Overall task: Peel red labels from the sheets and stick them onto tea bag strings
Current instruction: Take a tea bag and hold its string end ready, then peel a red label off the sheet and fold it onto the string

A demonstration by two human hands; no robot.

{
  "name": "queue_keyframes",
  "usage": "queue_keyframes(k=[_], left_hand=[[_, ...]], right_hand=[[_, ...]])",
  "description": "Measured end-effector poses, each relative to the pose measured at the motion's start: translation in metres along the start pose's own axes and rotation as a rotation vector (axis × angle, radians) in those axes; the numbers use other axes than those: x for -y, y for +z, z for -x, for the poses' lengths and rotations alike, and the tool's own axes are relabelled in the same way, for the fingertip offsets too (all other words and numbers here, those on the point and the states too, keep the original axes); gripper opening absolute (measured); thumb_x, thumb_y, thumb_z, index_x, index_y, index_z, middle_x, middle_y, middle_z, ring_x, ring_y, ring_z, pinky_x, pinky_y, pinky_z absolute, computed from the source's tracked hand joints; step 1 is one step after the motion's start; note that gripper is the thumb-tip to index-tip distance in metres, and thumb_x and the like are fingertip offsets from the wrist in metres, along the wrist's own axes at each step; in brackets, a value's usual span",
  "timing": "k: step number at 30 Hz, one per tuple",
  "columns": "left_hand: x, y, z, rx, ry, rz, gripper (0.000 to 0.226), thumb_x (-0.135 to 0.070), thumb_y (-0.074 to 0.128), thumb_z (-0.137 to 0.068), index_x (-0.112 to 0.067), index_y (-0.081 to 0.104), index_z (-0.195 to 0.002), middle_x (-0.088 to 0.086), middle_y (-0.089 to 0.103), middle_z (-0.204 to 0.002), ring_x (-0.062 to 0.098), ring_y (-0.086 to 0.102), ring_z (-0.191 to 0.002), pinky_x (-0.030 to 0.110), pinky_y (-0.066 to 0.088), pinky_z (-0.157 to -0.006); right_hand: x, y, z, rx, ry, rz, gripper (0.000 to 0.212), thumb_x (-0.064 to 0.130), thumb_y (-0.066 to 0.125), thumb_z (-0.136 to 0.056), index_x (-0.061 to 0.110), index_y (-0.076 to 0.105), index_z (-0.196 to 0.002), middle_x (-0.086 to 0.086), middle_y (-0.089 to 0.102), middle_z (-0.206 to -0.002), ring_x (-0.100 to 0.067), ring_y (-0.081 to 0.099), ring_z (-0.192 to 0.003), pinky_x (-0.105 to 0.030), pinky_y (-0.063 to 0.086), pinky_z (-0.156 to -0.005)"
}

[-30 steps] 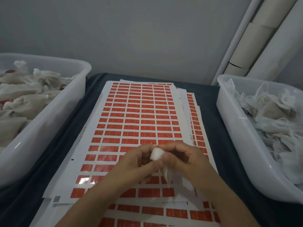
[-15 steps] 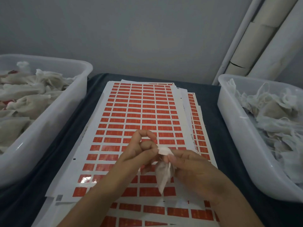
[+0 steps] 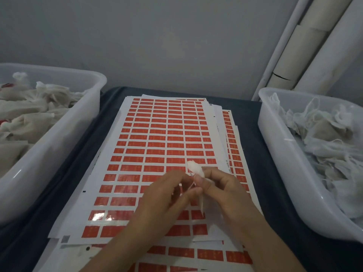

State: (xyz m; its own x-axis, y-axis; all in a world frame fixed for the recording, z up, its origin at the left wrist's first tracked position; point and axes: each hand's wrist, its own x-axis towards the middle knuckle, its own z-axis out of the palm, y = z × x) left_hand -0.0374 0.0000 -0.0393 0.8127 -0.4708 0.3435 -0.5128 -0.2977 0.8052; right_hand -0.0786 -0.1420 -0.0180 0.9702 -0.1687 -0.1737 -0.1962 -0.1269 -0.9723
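Note:
A stack of white sheets (image 3: 117, 154) covered in rows of red labels lies on the dark table between two tubs. Over its near part, my right hand (image 3: 225, 191) pinches a white tea bag (image 3: 193, 168) by its gathered neck; the tuft sticks up past my fingers and the bag's body hangs down behind my hand. My left hand (image 3: 167, 195) has its fingertips pinched together against the bag's neck, where a thin string and a bit of red show. Whether that red is a peeled label or the sheet below, I cannot tell.
A translucent white tub (image 3: 64, 132) at the left holds tea bags, some showing red labels. Another tub (image 3: 279, 150) at the right holds a heap of white tea bags. Cardboard tubes (image 3: 306, 46) lean in the back right corner against a grey wall.
The left fingers, raised half a second ago, have closed in on the bag's neck. The bag's tuft now points up and to the left. Both hands stay over the same part of the sheet.

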Motion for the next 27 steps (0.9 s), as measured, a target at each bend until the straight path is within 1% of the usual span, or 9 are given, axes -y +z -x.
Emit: queue_keyframes(k=[3, 6, 9, 12, 16, 18, 21, 25, 27], left_hand=[[0.001, -0.004, -0.004, 0.006, -0.038, 0.065, 0.012, -0.048, 0.045, -0.075, -0.040, 0.054, -0.071, -0.026, 0.059, -0.069, -0.007, 0.055, -0.078, 0.004, 0.042, -0.065], [-0.002, -0.014, -0.007, 0.010, -0.245, 0.454, 0.021, -0.047, 0.053, -0.069, -0.030, 0.064, -0.064, -0.013, 0.060, -0.060, -0.001, 0.055, -0.056, 0.009, 0.044, -0.053], [0.001, -0.024, -0.010, 0.029, -0.411, 0.794, 0.021, -0.036, 0.054, -0.075, -0.023, 0.065, -0.062, -0.003, 0.055, -0.055, 0.005, 0.050, -0.049, 0.014, 0.044, -0.048], [0.009, -0.031, -0.015, -0.040, -0.457, 1.076, 0.021, -0.025, 0.055, -0.077, -0.017, 0.064, -0.060, 0.001, 0.053, -0.054, 0.008, 0.048, -0.046, 0.016, 0.045, -0.047], [0.015, -0.029, -0.019, -0.160, -0.434, 1.327, 0.015, -0.027, 0.063, -0.071, -0.016, 0.065, -0.061, 0.000, 0.054, -0.054, 0.008, 0.050, -0.044, 0.016, 0.047, -0.047], [0.015, -0.025, -0.019, -0.175, -0.420, 1.303, 0.020, -0.031, 0.059, -0.074, -0.019, 0.065, -0.059, -0.001, 0.056, -0.056, 0.009, 0.056, -0.050, 0.018, 0.050, -0.053], [0.012, -0.026, -0.018, -0.085, -0.393, 1.275, 0.026, -0.034, 0.053, -0.082, -0.025, 0.065, -0.062, -0.002, 0.068, -0.076, 0.014, 0.069, -0.078, 0.027, 0.055, -0.070], [0.001, -0.034, -0.012, -0.131, -0.339, 0.999, 0.026, -0.042, 0.058, -0.080, -0.023, 0.067, -0.065, 0.000, 0.064, -0.063, 0.010, 0.061, -0.059, 0.022, 0.054, -0.063], [-0.005, -0.032, -0.010, -0.228, -0.368, 0.863, 0.029, -0.049, 0.060, -0.066, -0.022, 0.071, -0.065, -0.001, 0.066, -0.064, 0.011, 0.061, -0.059, 0.018, 0.052, -0.059]], right_hand=[[-0.001, 0.000, -0.001, 0.020, 0.000, -0.028, 0.035, 0.055, 0.057, -0.063, 0.028, 0.069, -0.083, 0.015, 0.068, -0.086, 0.002, 0.060, -0.084, -0.019, 0.040, -0.072], [-0.001, 0.000, 0.002, 0.099, 0.010, -0.030, 0.038, 0.060, 0.059, -0.059, 0.049, 0.060, -0.096, 0.024, 0.066, -0.096, -0.001, 0.062, -0.091, -0.018, 0.046, -0.075], [0.002, -0.001, 0.004, 0.178, 0.022, -0.061, 0.040, 0.054, 0.063, -0.062, 0.062, 0.050, -0.100, 0.027, 0.065, -0.101, 0.003, 0.062, -0.094, -0.015, 0.050, -0.072], [0.004, -0.003, 0.001, 0.183, 0.009, -0.022, 0.049, 0.054, 0.062, -0.063, 0.066, 0.042, -0.105, 0.033, 0.062, -0.102, 0.007, 0.060, -0.094, -0.007, 0.049, -0.065], [0.002, -0.002, -0.003, 0.231, 0.020, -0.057, 0.053, 0.049, 0.064, -0.065, 0.061, 0.042, -0.112, 0.027, 0.065, -0.102, 0.002, 0.062, -0.094, -0.009, 0.050, -0.066], [0.001, -0.003, -0.004, 0.249, 0.020, -0.012, 0.049, 0.047, 0.062, -0.068, 0.058, 0.043, -0.112, 0.027, 0.066, -0.100, 0.007, 0.061, -0.092, -0.007, 0.049, -0.066], [0.005, -0.014, -0.006, 0.209, -0.011, 0.066, 0.039, 0.049, 0.055, -0.076, 0.047, 0.050, -0.114, 0.029, 0.064, -0.104, 0.007, 0.060, -0.098, -0.004, 0.047, -0.066], [0.001, -0.049, -0.015, -0.251, -0.016, 0.397, 0.019, 0.049, 0.050, -0.087, 0.041, 0.049, -0.104, 0.026, 0.057, -0.110, 0.003, 0.059, -0.083, -0.005, 0.042, -0.049], [-0.006, -0.062, -0.017, -0.337, 0.055, 0.625, 0.023, 0.043, 0.051, -0.090, 0.040, 0.043, -0.112, 0.016, 0.057, -0.112, 0.002, 0.054, -0.073, -0.009, 0.039, -0.054]])
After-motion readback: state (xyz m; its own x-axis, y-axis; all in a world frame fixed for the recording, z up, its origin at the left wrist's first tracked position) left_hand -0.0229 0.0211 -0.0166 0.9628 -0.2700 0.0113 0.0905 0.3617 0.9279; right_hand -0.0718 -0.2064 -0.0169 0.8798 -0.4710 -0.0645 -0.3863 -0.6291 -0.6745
